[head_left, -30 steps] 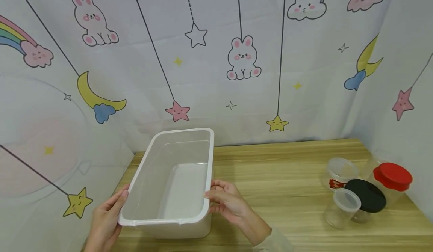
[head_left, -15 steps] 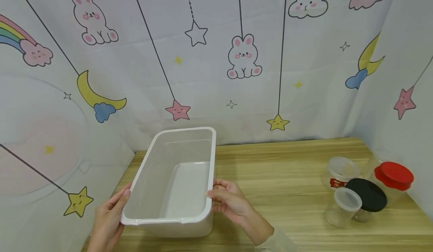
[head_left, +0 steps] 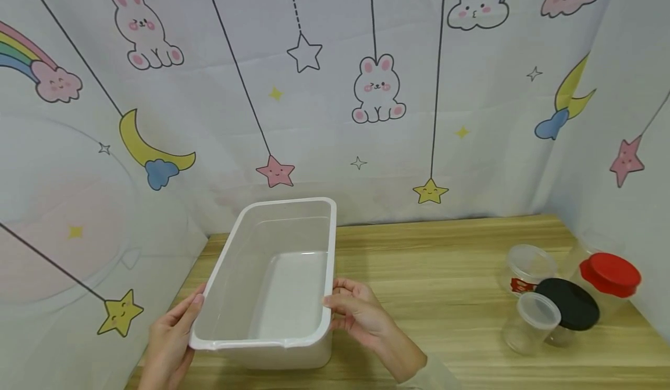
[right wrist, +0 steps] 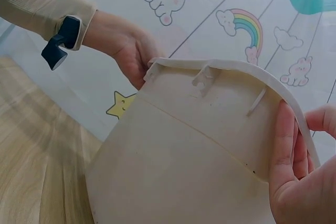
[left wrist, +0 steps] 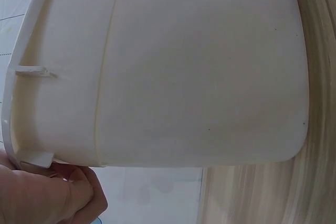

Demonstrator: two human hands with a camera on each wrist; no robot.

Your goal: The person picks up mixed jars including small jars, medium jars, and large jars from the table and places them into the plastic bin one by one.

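A deep white plastic bin (head_left: 290,297), rectangular with rounded corners and nothing inside, stands at the left part of the wooden table. My left hand (head_left: 170,332) grips its rim at the near left corner, thumb on top. On the right side, my right hand (head_left: 358,314) pinches the rim, thumb over the edge and fingers under it. The left wrist view shows the bin's outer wall (left wrist: 199,77) close up, with the left hand (left wrist: 47,195) at its corner. In the right wrist view, fingers (right wrist: 283,145) lie against the outer wall below the rim.
Several clear containers stand together at the table's right: one with a red lid (head_left: 612,274), one with a black lid (head_left: 567,304), a small cup with a translucent lid (head_left: 528,326), and a round tub (head_left: 528,265). A printed cloth (head_left: 387,192) hangs behind the table (head_left: 429,274).
The bin has shifted very slightly to the right, both hands staying on its rim. The containers look the same.
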